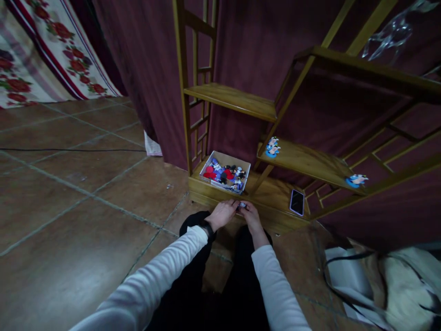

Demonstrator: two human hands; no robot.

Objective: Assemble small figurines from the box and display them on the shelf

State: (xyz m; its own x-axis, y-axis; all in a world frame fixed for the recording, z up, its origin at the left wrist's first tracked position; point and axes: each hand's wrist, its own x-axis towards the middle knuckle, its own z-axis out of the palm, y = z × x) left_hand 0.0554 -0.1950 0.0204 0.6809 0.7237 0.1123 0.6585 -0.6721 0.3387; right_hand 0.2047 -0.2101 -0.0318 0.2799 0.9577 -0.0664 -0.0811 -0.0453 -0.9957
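My left hand [225,214], with a dark band on its wrist, and my right hand [251,217] meet above my knees, at the front edge of the shelf unit. Their fingers are closed around a small whitish-purple toy piece [242,205]; its exact shape is too small and partly covered to make out. Just beyond them, an open cardboard box [247,177] rests on the lowest shelf. Inside it lies a jumble of small toy figures [223,174] in red, black, white and purple.
On the middle shelf [306,161] stand small blue-based figures [272,149] at the left and another figure [357,180] at the right. A phone [296,202] lies on the bottom shelf. Clear plastic [389,37] hangs upper right. Bags [406,285] sit on the floor; a cable [76,150] crosses the tiles.
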